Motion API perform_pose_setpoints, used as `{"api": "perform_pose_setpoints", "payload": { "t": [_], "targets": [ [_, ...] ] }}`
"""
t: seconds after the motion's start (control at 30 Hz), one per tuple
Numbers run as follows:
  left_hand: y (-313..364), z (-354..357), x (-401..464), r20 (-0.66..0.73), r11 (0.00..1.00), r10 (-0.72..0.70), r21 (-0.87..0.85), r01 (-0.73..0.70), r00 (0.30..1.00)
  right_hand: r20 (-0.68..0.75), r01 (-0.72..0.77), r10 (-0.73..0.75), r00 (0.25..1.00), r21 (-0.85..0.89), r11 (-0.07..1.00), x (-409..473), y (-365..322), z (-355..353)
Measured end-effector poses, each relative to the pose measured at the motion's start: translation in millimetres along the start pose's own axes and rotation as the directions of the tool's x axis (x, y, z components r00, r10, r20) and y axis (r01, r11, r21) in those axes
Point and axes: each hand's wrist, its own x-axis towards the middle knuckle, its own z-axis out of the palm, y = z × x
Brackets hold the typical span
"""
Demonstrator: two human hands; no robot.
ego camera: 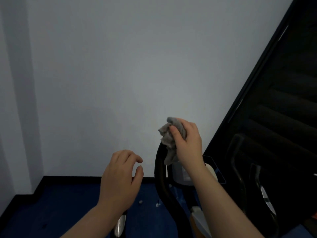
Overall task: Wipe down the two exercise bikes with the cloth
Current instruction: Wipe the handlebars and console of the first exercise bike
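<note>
Left hand (pixel 120 176) free; handlebar (pixel 160 177), wall (pixel 103 83), dark staircase (pixel 283 109) beyond.

Dark blue floor (pixel 60 208) meets a pale wall along a dark skirting; two small pale scraps (pixel 141 202) lie on it, near the black exercise bike (pixel 164 189) standing there.

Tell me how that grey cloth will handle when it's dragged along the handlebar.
The grey cloth looks soft and floppy: it bunches in the right hand and drapes over the black handlebar. Probably light, and likely to conform rather than slide off.
</note>
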Motion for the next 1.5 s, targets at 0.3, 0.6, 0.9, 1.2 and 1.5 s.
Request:
{"api": "perform_pose_setpoints", "payload": {
  "t": [0.3,0.6,0.9,1.2,1.5],
  "targets": [
    [-2.7,1.9,1.4,-0.002,1.000,-0.002,-0.006,0.002,1.000,0.003,-0.035,0.035,0.999,-0.034,0.999,22.1,-2.8,6.3],
    [-3.9,1.9,2.7,-0.003,0.999,-0.019,-0.035,0.019,1.000,-0.117,0.213,-0.253,0.960,-0.274,0.938,-20.8,16.0,-8.5],
    [-4.2,2.2,0.3,-0.002,0.999,-0.034,-0.028,0.034,0.999,0.247,0.373,-0.288,0.925,-0.452,0.811,-46.1,22.0,15.1],
    [-1.9,2.3,0.6,-0.001,0.999,-0.031,-0.025,0.031,1.000,0.276,0.370,-0.247,0.929,-0.726,0.580,-22.6,0.7,38.7],
    [-2.4,-6.8,0.3,0.073,0.998,0.010,0.062,-0.014,0.997,0.493,0.203,0.020,0.870,-0.394,0.896,-56.3,9.4,3.4]
  ]
}}
